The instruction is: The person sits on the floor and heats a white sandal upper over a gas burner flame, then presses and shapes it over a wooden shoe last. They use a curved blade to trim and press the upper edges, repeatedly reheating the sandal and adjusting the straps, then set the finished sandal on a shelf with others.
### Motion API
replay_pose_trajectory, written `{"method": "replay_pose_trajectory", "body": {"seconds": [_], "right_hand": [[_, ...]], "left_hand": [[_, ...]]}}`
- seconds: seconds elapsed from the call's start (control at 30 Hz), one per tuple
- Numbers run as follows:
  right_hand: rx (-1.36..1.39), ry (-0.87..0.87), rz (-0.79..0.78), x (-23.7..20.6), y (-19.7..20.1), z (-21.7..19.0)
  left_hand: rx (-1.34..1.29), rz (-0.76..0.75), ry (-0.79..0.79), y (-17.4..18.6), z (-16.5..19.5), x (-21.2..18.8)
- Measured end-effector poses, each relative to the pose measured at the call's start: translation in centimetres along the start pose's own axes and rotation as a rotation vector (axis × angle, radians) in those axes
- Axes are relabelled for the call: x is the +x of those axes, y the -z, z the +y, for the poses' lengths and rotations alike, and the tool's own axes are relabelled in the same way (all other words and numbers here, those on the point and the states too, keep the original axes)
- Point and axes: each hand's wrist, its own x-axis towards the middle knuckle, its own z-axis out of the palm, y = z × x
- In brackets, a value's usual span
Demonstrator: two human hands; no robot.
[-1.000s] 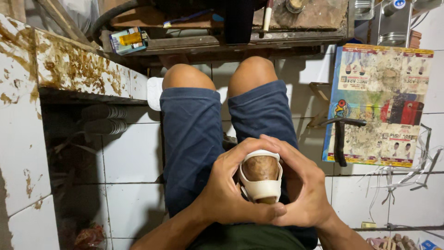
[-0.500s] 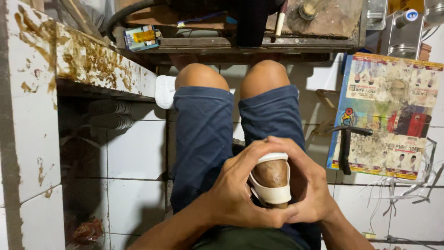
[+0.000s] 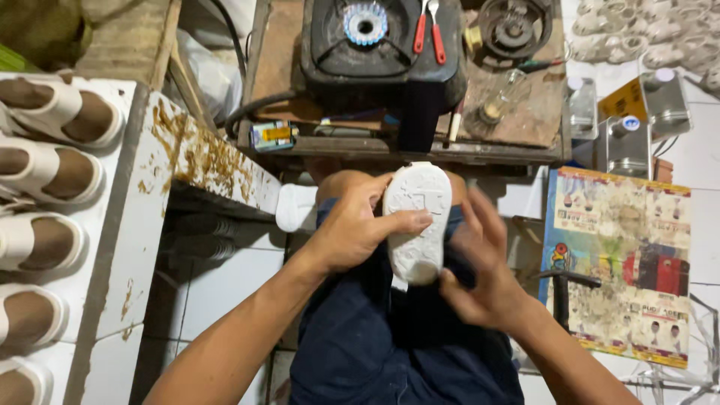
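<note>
Head view, looking down over the person's lap: the left hand [image 3: 352, 236] grips a white shoe sole [image 3: 417, 223] turned tread-side up above the knees, thumb and fingers wrapped round its left edge, while the right hand [image 3: 480, 281] is half open, fingers spread along its right edge and thumb pressed under its near end. The step in hand looks like pressing or checking the sole. Finished white sandals [image 3: 52, 176] line a shelf at left; a gas burner [image 3: 366, 26] sits on the tabletop [image 3: 274, 75] ahead.
</note>
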Motion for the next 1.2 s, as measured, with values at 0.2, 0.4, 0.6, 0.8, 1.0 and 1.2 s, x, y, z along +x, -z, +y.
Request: {"method": "replay_pose_trajectory", "body": {"seconds": [0.2,0.4,0.6,0.8,1.0,1.2], "right_hand": [[0.522,-0.453,-0.048,4.4,1.6,1.5],[0.355,-0.681,-0.165,5.6,1.7,1.2],[0.305,-0.616,-0.117,5.4,1.4,1.3],[0.256,-0.637,-0.117,5.1,1.4,1.1],[0.393,-0.438,-0.021,4.5,1.3,2.1],[1.298,-0.820,0.102,0.1,-0.6,1.7]], "left_hand": [[0.503,0.082,-0.214,0.1,0.4,1.3],[0.702,0.029,-0.382,0.5,-0.8,1.4],[0.790,-0.049,-0.325,0.8,-0.9,2.1],[0.931,-0.038,-0.375,1.0,-1.2,2.3],[0.714,-0.044,-0.215,0.6,1.7,1.8],[-0.184,-0.157,-0.220,-1.6,3.0,0.3]]}}
